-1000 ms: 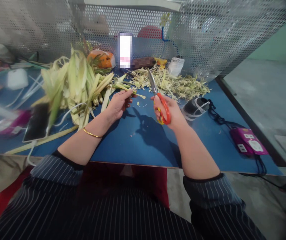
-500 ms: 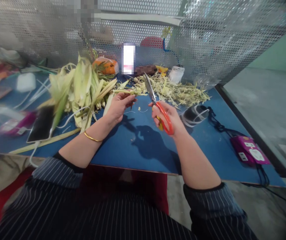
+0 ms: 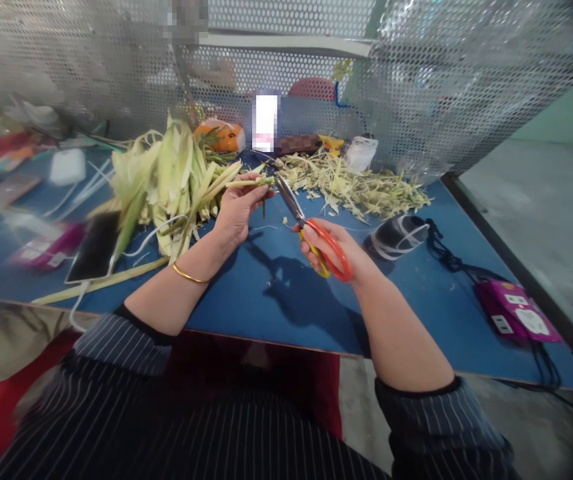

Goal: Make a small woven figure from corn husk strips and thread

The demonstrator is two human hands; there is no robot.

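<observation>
Between the fingers of my left hand [image 3: 239, 207] is a thin pale green stalk [image 3: 253, 182], its end pointing right. My right hand [image 3: 331, 250] is closed on scissors [image 3: 335, 248] with one red and one yellow handle. Their blades point up and left, with the tips beside the stalk's end. Left of my left hand lies a pile of pale green husks [image 3: 173, 170]. Behind the scissors spreads a heap of small cut scraps [image 3: 351, 183].
The blue table [image 3: 266, 313] also bears a dark phone [image 3: 95, 247] with a white cable, a black item wrapped in white cord [image 3: 397, 235], a purple power strip [image 3: 516, 312] and an orange packet [image 3: 220, 135]. Perforated metal mesh stands behind.
The scissors have moved left and their blade tips are now at the stalk's end. The whole view has shifted a little, so the table things appear farther right.
</observation>
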